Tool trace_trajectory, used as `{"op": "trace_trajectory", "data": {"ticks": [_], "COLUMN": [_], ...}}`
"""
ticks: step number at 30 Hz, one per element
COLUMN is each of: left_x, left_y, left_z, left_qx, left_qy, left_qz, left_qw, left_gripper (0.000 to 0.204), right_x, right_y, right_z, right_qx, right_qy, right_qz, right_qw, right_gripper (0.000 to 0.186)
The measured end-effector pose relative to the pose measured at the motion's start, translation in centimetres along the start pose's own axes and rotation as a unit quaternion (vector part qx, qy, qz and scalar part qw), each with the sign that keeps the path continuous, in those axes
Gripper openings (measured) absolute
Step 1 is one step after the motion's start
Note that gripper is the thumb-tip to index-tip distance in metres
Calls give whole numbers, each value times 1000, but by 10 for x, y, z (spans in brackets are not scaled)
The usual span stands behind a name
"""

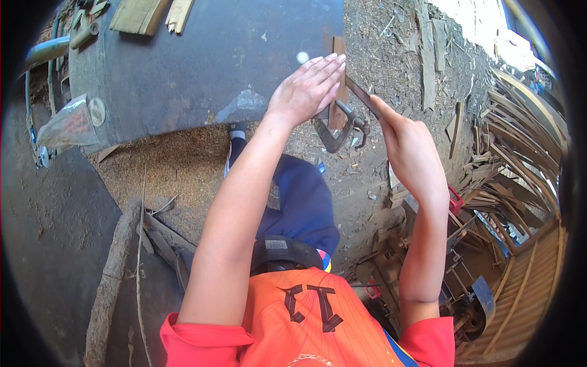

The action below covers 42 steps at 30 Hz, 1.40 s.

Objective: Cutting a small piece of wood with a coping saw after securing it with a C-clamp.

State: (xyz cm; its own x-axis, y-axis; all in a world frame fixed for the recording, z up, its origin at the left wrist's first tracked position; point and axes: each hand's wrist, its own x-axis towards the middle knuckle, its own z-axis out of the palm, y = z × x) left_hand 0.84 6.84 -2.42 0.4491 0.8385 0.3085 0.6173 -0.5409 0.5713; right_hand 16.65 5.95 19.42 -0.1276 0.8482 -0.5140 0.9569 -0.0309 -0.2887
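A reddish wooden strip [337, 46] sits at the edge of the dark tabletop [183, 73], with a metal C-clamp [331, 139] on it. My left hand [304, 93] lies over the strip and the far part of a long flat metal file [361, 92], fingers stretched out side by side; what lies under the palm is hidden. My right hand [408, 150] is closed on the near end of the file, right of the clamp.
Wood offcuts [137, 13] and a plastic bag [67, 122] rest on the tabletop. A rough log [112, 281] lies lower left. Piled wooden slats [520, 134], machinery [461, 293] and corrugated metal [513, 306] line the right. Scraps litter the ground [379, 183].
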Motion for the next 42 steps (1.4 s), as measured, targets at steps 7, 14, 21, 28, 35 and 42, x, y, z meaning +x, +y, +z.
{"op": "trace_trajectory", "data": {"ticks": [7, 14, 21, 28, 35, 42], "left_x": [3, 5, 7, 2, 3, 3], "left_y": [9, 12, 13, 16, 13, 10], "left_z": [-1, -4, -3, -2, -2, -3], "left_qx": [-21, 14, -15, -36, -13, -23], "left_qy": [-9, -32, -13, -4, -3, 11], "left_qz": [-10, 13, -13, -36, -20, -26], "left_qw": [1000, 999, 1000, 999, 1000, 999], "left_gripper": [46, 46, 48, 46, 47, 47], "right_x": [7, 12, 29, 27, 26, 31], "right_y": [9, 27, 29, 18, 19, 11], "right_z": [12, 18, 29, -2, -4, -7], "right_qx": [12, 50, -3, -17, -1, -26], "right_qy": [5, 13, 11, -59, -65, -63], "right_qz": [10, -36, -43, 3, 10, -25], "right_qw": [1000, 998, 999, 998, 998, 997], "right_gripper": [38, 37, 41, 36, 36, 34]}}
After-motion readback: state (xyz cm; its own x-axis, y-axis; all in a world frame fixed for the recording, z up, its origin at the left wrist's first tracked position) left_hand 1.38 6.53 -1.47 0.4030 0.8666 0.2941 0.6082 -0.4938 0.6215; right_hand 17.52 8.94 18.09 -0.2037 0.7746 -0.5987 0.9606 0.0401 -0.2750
